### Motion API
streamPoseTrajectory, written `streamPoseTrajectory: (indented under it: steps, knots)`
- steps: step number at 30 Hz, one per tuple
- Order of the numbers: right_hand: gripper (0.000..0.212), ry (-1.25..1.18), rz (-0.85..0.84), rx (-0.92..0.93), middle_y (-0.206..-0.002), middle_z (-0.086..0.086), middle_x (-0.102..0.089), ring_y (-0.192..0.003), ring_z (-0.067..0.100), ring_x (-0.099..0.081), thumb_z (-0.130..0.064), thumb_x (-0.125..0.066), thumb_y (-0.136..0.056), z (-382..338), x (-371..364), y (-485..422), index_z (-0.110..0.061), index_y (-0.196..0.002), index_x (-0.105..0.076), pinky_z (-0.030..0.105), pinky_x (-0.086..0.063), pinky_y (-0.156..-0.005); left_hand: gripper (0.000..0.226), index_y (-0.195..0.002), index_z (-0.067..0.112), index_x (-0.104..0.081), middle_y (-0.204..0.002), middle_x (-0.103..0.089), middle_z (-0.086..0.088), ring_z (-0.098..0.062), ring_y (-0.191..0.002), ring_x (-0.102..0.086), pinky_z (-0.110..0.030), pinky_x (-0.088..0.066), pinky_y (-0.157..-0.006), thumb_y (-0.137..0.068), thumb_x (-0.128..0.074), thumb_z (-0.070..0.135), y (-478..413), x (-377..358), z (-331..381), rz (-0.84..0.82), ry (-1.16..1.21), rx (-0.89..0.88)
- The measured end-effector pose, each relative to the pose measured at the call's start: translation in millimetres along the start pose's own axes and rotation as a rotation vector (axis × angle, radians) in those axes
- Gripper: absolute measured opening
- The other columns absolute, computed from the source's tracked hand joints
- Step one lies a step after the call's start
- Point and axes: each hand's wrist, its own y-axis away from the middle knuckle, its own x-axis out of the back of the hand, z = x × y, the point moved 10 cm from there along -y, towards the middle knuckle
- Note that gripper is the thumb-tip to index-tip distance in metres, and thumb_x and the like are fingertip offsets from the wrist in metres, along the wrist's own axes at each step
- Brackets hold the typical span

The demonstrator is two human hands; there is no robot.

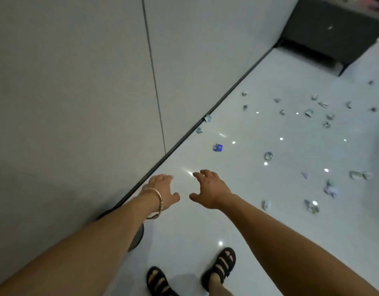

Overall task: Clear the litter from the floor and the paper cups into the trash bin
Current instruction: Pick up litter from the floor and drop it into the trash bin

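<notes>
Head view: both arms reach forward over the floor [248, 221], the left hand [163, 190] and right hand [207, 190] side by side, fingers loosely spread and released, holding nothing. Litter [309, 113] lies scattered across the floor ahead and to the right, well apart from the hands; a blue scrap [218, 147] lies ahead of them near the wall [77, 82]. The pieces are too small to tell whether any is a paper cup. A dark round thing [138, 236] by the wall, half hidden under the left arm, cannot be identified. By my judgement the task is barely begun: most of the litter is left to gather.
</notes>
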Motion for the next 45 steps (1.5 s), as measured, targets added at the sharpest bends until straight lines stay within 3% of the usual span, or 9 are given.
streamPoseTrajectory:
  steps: [5,11,16,20,26,33,37,45]
  knots:
    - [0.078,-0.136,0.064,-0.243,-0.160,0.005,-0.019,-0.145,0.026,-0.018,-0.050,-0.058,-0.088,153.6,15.1,111.0,-0.025,-0.152,-0.022,0.044,-0.031,-0.114,0.075,-0.149,0.022,-0.019,-0.155,-0.020,0.001,-0.020,-0.142,-0.017,-0.042,-0.023,-0.114,-0.087,-0.049,0.051,19.1,-25.0,172.3,-0.079,-0.155,-0.240]
    - [0.078,-0.263,0.078,-0.466,-0.159,0.003,-0.020,-0.143,0.025,-0.022,-0.050,-0.057,-0.089,319.4,4.2,226.9,-0.024,-0.153,-0.021,0.041,-0.034,-0.111,0.073,-0.149,0.021,-0.021,-0.153,-0.025,0.000,-0.022,-0.141,-0.021,-0.039,-0.025,-0.114,-0.088,-0.049,0.049,35.0,-77.4,333.5,-0.155,-0.241,-0.343]
    - [0.080,-0.319,0.094,-0.616,-0.159,0.004,-0.019,-0.142,0.026,-0.024,-0.049,-0.057,-0.088,437.9,1.4,310.9,-0.024,-0.153,-0.019,0.041,-0.035,-0.110,0.073,-0.149,0.022,-0.021,-0.154,-0.026,-0.001,-0.022,-0.140,-0.023,-0.038,-0.027,-0.113,-0.088,-0.050,0.049,39.9,-129.3,439.2,-0.236,-0.319,-0.398]
    - [0.079,-0.333,0.067,-0.675,-0.158,0.005,-0.020,-0.141,0.026,-0.026,-0.048,-0.058,-0.089,500.0,1.4,328.1,-0.023,-0.153,-0.019,0.041,-0.036,-0.110,0.074,-0.149,0.021,-0.021,-0.154,-0.025,-0.002,-0.022,-0.140,-0.024,-0.038,-0.028,-0.113,-0.088,-0.050,0.049,24.0,-154.6,488.8,-0.281,-0.335,-0.410]
    - [0.080,-0.325,-0.005,-0.632,-0.158,0.004,-0.019,-0.141,0.027,-0.027,-0.048,-0.057,-0.089,542.5,-0.3,273.8,-0.023,-0.153,-0.017,0.041,-0.037,-0.109,0.073,-0.149,0.021,-0.021,-0.153,-0.026,-0.003,-0.023,-0.139,-0.028,-0.038,-0.031,-0.111,-0.088,-0.051,0.047,-39.4,-172.1,522.1,-0.330,-0.323,-0.378]
    - [0.078,-0.333,-0.069,-0.617,-0.156,0.002,-0.022,-0.137,0.025,-0.031,-0.049,-0.053,-0.090,624.8,-19.6,140.8,-0.024,-0.153,-0.016,0.038,-0.040,-0.105,0.069,-0.149,0.020,-0.022,-0.152,-0.028,-0.004,-0.023,-0.137,-0.030,-0.037,-0.031,-0.110,-0.090,-0.050,0.043,-195.0,-209.0,561.5,-0.383,-0.265,-0.327]
    - [0.080,-0.308,-0.159,-0.592,-0.156,0.001,-0.021,-0.135,0.024,-0.032,-0.053,-0.052,-0.088,670.5,-58.4,58.2,-0.025,-0.153,-0.014,0.037,-0.043,-0.101,0.067,-0.148,0.019,-0.022,-0.152,-0.028,-0.003,-0.022,-0.137,-0.029,-0.034,-0.029,-0.111,-0.091,-0.049,0.042,-276.0,-255.7,555.2,-0.451,-0.208,-0.276]
    - [0.085,-0.308,-0.145,-0.534,-0.156,0.003,-0.019,-0.130,0.027,-0.038,-0.054,-0.060,-0.084,743.2,-199.9,-105.6,-0.025,-0.151,-0.015,0.038,-0.045,-0.095,0.060,-0.146,0.021,-0.028,-0.150,-0.032,-0.001,-0.019,-0.134,-0.034,-0.030,-0.030,-0.108,-0.094,-0.047,0.046,-410.1,-395.6,499.8,-0.520,-0.135,-0.106]
